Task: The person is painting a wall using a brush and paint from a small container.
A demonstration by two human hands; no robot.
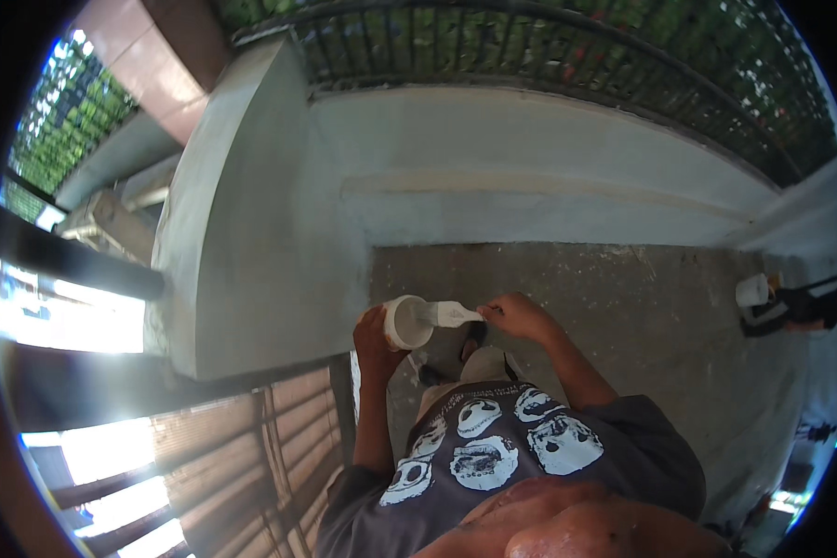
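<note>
My left hand [375,342] is wrapped round the outer side of a small white tub [392,316], its mouth turned up toward me. Pale material coats the inside of the tub. In my right hand [516,314] I pinch the end of the handle of a white paintbrush [454,314]. The brush lies level, pointing left, and its bristle end is at the tub's right rim. Whether the bristles touch the inside of the tub I cannot tell.
Ahead stands a low pale wall [530,144] topped by a dark metal railing [549,51]. A thick pale pillar [260,223] rises at the left, beside slatted bars. On the grey concrete floor [642,353], a white bucket [752,290] stands far right, near a person in dark clothing [800,305].
</note>
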